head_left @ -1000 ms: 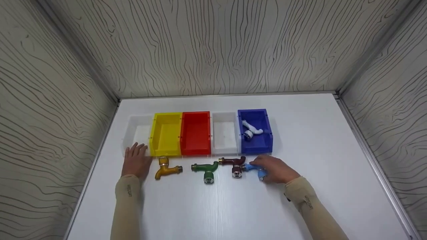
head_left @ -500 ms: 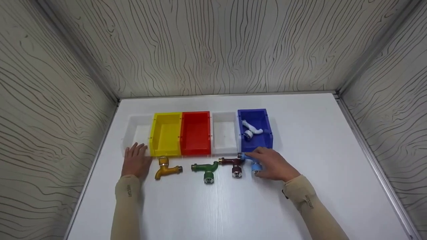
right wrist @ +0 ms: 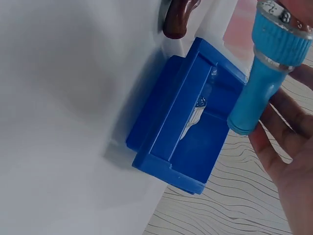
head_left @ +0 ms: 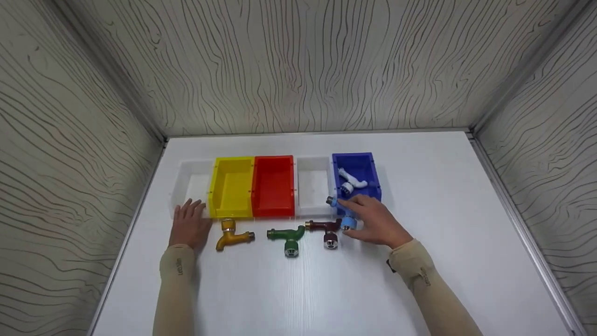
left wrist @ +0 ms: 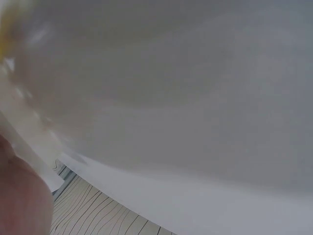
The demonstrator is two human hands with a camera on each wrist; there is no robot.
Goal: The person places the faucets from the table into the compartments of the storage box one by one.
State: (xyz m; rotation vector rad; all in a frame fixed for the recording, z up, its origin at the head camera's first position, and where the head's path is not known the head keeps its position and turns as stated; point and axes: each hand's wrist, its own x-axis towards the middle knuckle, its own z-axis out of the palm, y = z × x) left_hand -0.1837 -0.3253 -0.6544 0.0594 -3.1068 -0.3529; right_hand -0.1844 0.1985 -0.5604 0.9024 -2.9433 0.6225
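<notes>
My right hand [head_left: 378, 222] pinches a light blue water tap [head_left: 349, 223] between thumb and fingers, lifted at the front of the blue bin [head_left: 378, 205]. The right wrist view shows the tap's ribbed knob and blue body [right wrist: 261, 88] up close. Inside the blue bin lies a white tap [head_left: 353, 179]. My left hand [head_left: 189, 228] rests with fingers extended at the front of the leftmost translucent bin [head_left: 179, 186]. On the table in front of the bins lie a yellow tap [head_left: 233, 238], a green tap [head_left: 288, 234] and a dark red tap [head_left: 329, 227].
A yellow bin [head_left: 233, 212], a red bin [head_left: 274, 211] and a white bin [head_left: 315, 211] stand side by side in the same row. Wood-patterned panels [head_left: 298, 70] enclose the white table [head_left: 280, 294] at the back and sides.
My right hand has raised the light blue tap from the table and carried it left and forward to the blue bin's front. The left hand stays in place.
</notes>
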